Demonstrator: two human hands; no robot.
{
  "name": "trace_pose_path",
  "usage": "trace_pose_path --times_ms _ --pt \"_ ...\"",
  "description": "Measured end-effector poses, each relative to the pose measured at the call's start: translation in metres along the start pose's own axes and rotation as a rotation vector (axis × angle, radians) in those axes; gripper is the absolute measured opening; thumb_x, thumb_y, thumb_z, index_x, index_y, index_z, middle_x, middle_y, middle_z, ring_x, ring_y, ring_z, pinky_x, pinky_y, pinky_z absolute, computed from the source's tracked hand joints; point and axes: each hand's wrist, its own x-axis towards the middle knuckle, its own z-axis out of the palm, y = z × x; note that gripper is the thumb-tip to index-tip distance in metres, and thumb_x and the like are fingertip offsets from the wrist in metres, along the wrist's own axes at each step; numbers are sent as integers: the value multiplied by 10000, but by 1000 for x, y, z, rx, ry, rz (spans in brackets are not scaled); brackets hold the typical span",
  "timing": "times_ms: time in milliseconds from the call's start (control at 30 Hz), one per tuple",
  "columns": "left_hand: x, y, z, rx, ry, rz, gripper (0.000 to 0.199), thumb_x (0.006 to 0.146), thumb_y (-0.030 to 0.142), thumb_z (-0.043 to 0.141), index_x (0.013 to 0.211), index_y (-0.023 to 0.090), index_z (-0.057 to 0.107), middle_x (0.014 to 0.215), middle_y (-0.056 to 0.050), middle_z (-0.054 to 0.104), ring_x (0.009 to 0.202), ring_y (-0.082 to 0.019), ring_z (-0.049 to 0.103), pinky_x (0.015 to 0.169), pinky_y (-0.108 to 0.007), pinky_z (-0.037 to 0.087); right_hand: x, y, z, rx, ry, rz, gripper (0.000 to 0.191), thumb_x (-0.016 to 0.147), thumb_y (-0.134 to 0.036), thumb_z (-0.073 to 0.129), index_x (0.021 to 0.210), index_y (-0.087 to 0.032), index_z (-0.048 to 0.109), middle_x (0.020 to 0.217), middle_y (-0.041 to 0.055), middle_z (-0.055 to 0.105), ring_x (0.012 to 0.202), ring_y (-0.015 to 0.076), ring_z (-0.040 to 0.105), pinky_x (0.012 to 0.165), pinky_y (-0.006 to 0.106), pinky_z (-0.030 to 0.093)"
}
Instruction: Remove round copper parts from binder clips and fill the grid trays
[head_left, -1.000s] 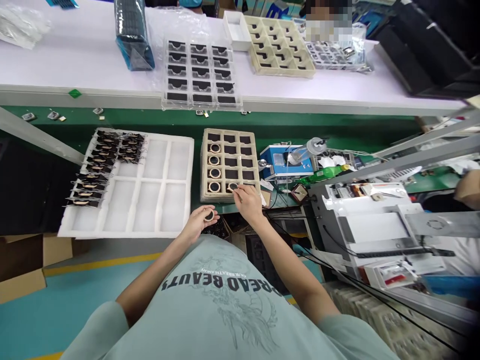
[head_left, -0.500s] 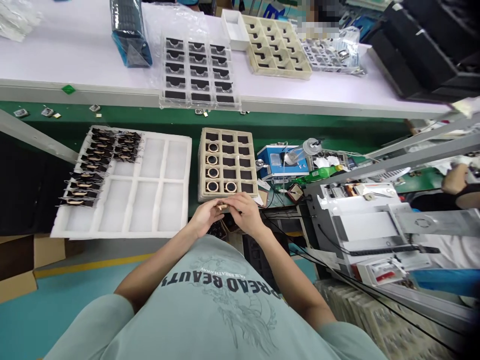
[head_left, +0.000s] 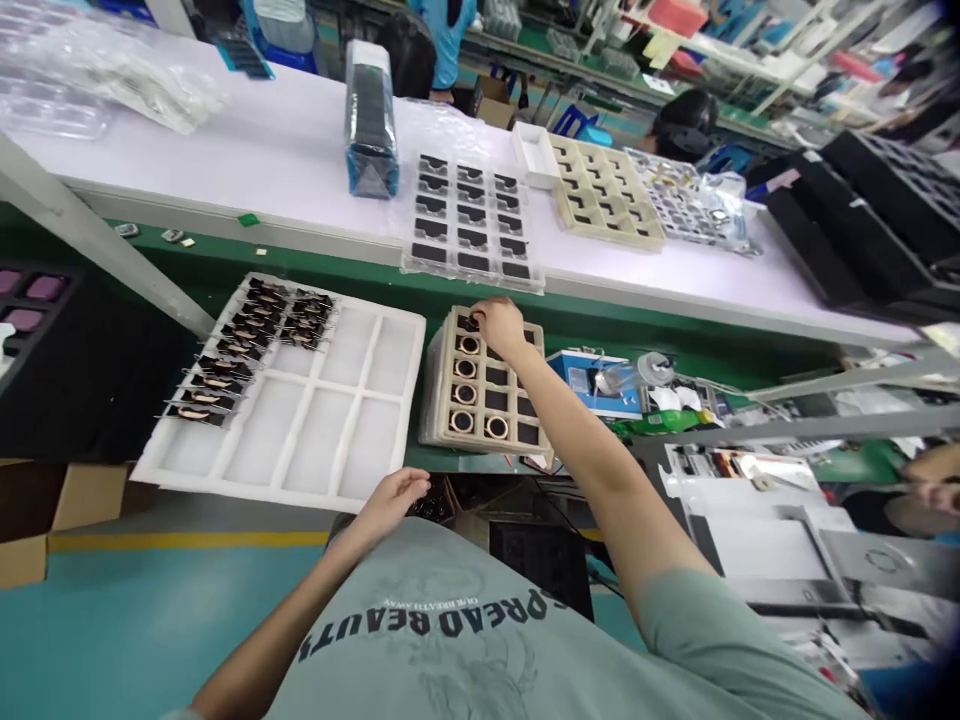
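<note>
My right hand (head_left: 501,325) reaches over the far-left compartment of the beige tray (head_left: 442,437), its fingers closed on a small dark round watch case (head_left: 470,322) that they mostly cover. Down the tray's left column sit several round gold-rimmed watch cases (head_left: 464,395), with one more in the middle column at the near edge. My left hand (head_left: 394,497) hangs in front of the bench, fingers loosely apart and holding nothing. Close to it is the near edge of the white foam tray (head_left: 306,430), which carries dark clipped parts (head_left: 225,365) in its left columns.
On the raised white shelf stand a clear tray with black pads (head_left: 472,215), a beige compartment tray (head_left: 607,195) and a blue-wrapped stack (head_left: 371,125). Right of the tray lie a blue device (head_left: 592,380) and a green bottle (head_left: 667,422). A grey post (head_left: 97,225) slants at left.
My hands have parted. The right one has gone forward to the tray's far-left compartment with the small piece; the left has stayed low, now empty. The view has tilted up and shifted left.
</note>
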Motion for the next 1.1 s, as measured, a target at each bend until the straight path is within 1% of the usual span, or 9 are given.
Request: trace_pose_path --times_ms 133,333,433,567,633,733,833,967,1100 --pt "-10 -19 -33 -17 145 -8 420 763 532 716 1018 200 698 1065 -120 734 1039 -286 662 869 -356 473 5 0 22 -124 -17 -102 294 933 -138 472 895 -138 763 898 145 719 908 260 594 857 358 449" --pt "-20 -23 -72 30 271 46 362 742 501 725 960 212 718 1005 -112 742 1005 -304 659 879 -372 481 -33 0 46 -63 107 -206 346 996 -214 412 1003 -144 751 942 140 726 917 260 615 839 366 479" --pt "-6 8 -110 202 352 172 280 727 434 747 928 240 733 1012 -108 745 1022 -326 647 926 -398 472 -45 -1 53 0 145 -183 342 992 -243 426 1077 -143 742 1012 141 737 953 266 637 876 383 493" --pt "43 79 -190 757 545 397 277 771 259 665 1036 192 713 1268 -153 669 1281 -384 508 1112 -514 328 -42 -6 53 60 125 -125 335 958 -223 444 1024 -129 759 1029 154 750 970 284 661 922 413 499" --pt "72 111 -230 1108 510 485 334 802 172 567 1111 141 688 1414 -192 569 1388 -395 401 1153 -573 224 -38 -10 49 112 136 -35 314 933 -223 469 991 -130 764 1029 159 755 971 289 670 936 433 502" --pt "108 139 -274 1416 311 538 391 825 141 490 1176 132 662 1427 -191 558 1394 -348 403 1160 -539 213 -45 -18 38 192 211 111 303 912 -270 508 1012 -130 758 1043 164 756 999 298 675 934 459 512" --pt "129 149 -296 1516 203 553 430 833 203 491 1232 132 635 1375 -180 594 1331 -324 468 1135 -483 277 -80 -32 22 254 326 215 310 928 -327 510 1005 -147 751 1006 151 761 963 291 689 890 459 541" --pt "142 155 -306 1524 188 548 424 794 282 539 1175 133 652 1302 -170 637 1222 -314 549 1080 -433 358 -158 -67 4 335 392 317 282 960 -354 505 987 -205 743 943 116 763 822 258 710 750 416 590" --pt "147 160 -311 1571 206 495 380 783 362 540 1054 136 679 1204 -144 685 1146 -286 589 1012 -372 425 -227 -111 -1 490 383 353 206 958 -321 542 976 -256 737 906 92 760 808 256 718 743 422 609"
